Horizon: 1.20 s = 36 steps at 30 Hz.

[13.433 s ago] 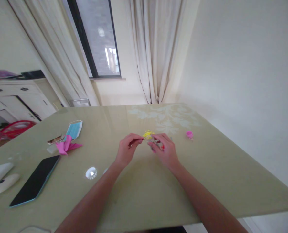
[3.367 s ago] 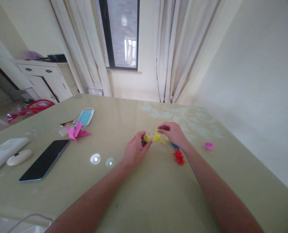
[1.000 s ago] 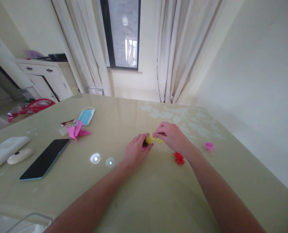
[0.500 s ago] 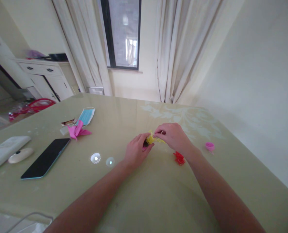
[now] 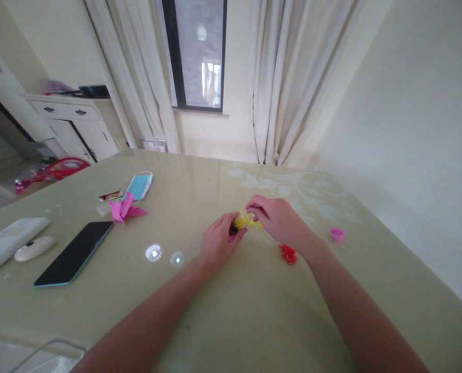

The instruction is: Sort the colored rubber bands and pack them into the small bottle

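Observation:
My left hand is closed around a small clear jar tipped on its side, mouth to the right. Black and yellow rubber bands show inside it, and a bit of pink shows at its base. My right hand has its fingertips pinched together at the jar's mouth, touching the yellow bands; the fingertips are partly hidden. Loose yellow rubber bands lie on the table just under the right fingers. A pile of red rubber bands rests below my right wrist.
A small pink cup-shaped piece stands at the right. Leftward lie a phone, a pink folded paper crane, a blue face mask, an oval white case and a white box-like object. Light reflections show on the tabletop.
Earlier my right hand pinched a yellow band beside the jar; now its fingers are at the mouth. The loose yellow pile looks smaller. In the last second the right fingers have shifted only slightly.

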Available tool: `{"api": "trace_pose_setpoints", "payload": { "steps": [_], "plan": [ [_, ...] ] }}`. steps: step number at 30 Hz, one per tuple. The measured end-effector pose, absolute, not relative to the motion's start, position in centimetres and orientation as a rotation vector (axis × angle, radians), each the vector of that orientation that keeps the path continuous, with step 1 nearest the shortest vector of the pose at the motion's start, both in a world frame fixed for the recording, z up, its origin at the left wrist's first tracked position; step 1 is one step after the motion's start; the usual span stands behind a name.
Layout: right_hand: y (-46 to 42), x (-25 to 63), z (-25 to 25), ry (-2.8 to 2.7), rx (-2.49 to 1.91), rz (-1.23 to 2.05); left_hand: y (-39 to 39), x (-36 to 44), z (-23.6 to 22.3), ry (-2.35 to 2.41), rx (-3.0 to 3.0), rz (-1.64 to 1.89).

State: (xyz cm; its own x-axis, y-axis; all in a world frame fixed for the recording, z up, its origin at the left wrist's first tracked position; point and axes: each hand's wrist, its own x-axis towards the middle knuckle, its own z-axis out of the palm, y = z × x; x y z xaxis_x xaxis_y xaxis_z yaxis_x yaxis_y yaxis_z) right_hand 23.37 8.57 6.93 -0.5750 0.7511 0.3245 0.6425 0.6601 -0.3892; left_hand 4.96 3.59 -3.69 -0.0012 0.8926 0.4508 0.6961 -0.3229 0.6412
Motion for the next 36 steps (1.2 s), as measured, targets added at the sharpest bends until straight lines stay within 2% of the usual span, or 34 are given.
{"api": "trace_pose_setpoints", "payload": {
  "steps": [6,10,15,20,27,36],
  "plan": [
    [8.7,24.0,7.8,-2.174,-1.023,0.33,3.8,5.3,-3.6,1.376,1.789,1.407],
    [10.0,25.1,7.4,-2.216,-1.22,0.246,3.8,5.7,-3.0,1.133,1.523,1.547],
    [12.2,25.7,4.3,-2.568,-1.61,0.165,4.1,5.3,-2.7,1.107,1.396,1.661],
    [12.9,25.3,1.3,-2.606,-1.679,0.081,4.7,4.8,-3.0,1.093,1.302,1.692],
    [14.1,27.1,1.3,-2.539,-1.798,-0.034,4.7,4.8,-3.1,1.13,1.343,1.655],
    [14.8,27.1,-0.1,-2.466,-1.811,0.115,4.4,4.9,-3.0,1.205,1.487,1.632]
  ]
}}
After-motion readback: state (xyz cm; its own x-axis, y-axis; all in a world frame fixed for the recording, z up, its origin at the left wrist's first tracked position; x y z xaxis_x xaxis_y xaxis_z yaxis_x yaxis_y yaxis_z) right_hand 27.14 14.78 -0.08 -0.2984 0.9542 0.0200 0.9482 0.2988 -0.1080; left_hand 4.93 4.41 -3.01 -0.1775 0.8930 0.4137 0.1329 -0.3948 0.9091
